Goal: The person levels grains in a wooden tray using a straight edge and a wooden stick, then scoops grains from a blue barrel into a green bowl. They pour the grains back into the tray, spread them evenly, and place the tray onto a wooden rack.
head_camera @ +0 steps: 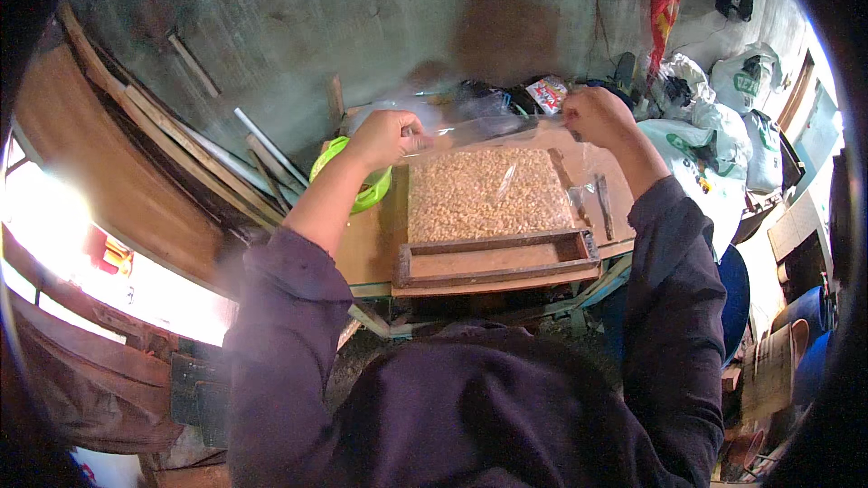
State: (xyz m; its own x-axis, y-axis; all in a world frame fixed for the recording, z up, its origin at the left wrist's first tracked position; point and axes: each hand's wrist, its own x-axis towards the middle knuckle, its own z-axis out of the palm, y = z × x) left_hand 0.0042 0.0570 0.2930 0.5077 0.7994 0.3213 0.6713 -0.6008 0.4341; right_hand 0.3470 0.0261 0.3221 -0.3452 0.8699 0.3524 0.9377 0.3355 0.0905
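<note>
My left hand [400, 135] pinches one end of a clear plastic sheet [485, 130], and my right hand [593, 118] grips its other end. Stretched between them, the sheet spans the far side of a flat, square layer of pale, chopped pieces [488, 193], perhaps nuts or grain. Glossy highlights lie over this layer. In front of it, nearer to me, is a narrow rectangular wooden frame [502, 278]. A dark, thin bar [603, 207] lies on the board to the right. Behind my left wrist stands a bright green plastic basin [373, 193], partly hidden.
The wooden tabletop [363, 251] rests on a metal stand. Wooden strips [196, 166] and a pale pipe [268, 142] lean at the left. Filled white plastic bags [705, 142] crowd the right side, with blue barrels [800, 312] beyond. A concrete wall [380, 27] rises behind.
</note>
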